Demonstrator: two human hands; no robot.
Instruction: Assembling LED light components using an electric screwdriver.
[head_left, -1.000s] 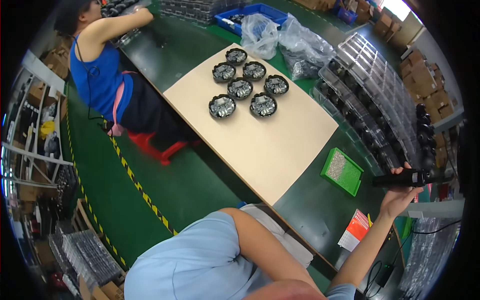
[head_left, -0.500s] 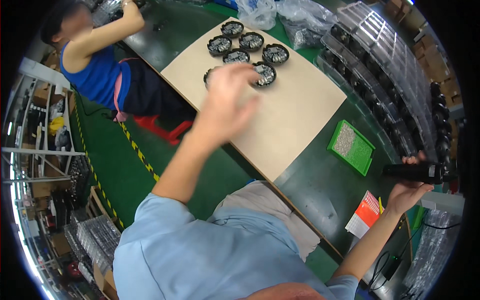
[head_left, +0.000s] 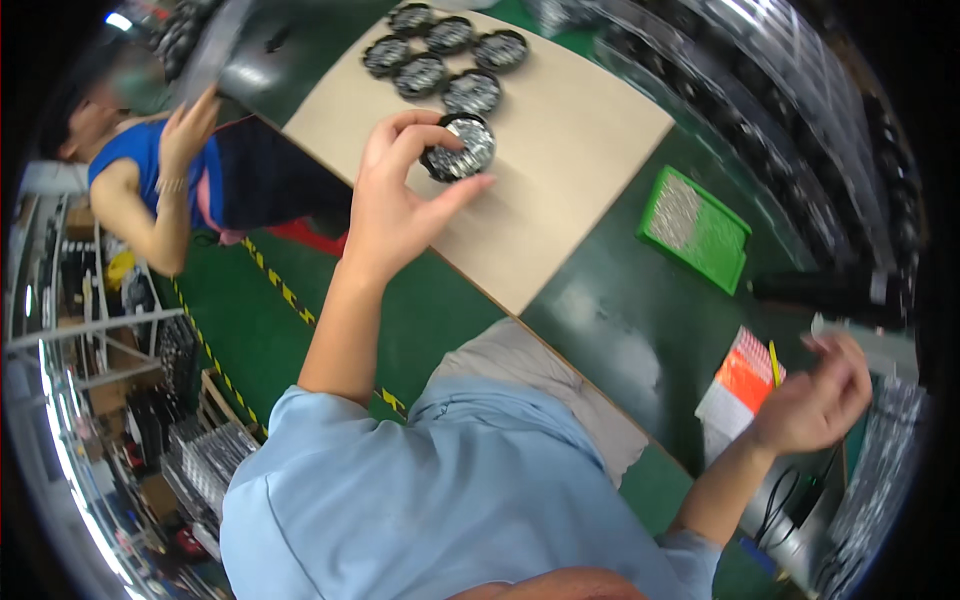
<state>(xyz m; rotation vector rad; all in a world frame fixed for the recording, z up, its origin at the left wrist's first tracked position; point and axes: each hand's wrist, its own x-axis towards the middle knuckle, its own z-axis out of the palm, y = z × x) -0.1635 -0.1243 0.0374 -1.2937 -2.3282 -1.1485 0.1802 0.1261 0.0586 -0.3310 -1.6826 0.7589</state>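
Pinching the round black part with my left hand, I have my thumb under its near edge and my fingers curled over the far side. It sits on the tan board, nearest of the group of round parts. I should squeeze softly and lift straight up so it does not bump the others. My right hand is loose and holds nothing, near the orange booklet.

1. Round black parts with silvery faces: six counted on the beige board, five clustered at its far edge, one nearer the left edge.
2. Green trays: one, off the board's right edge.
3. Orange-and-white booklets: one.
4. Persons: two; three hands visible.
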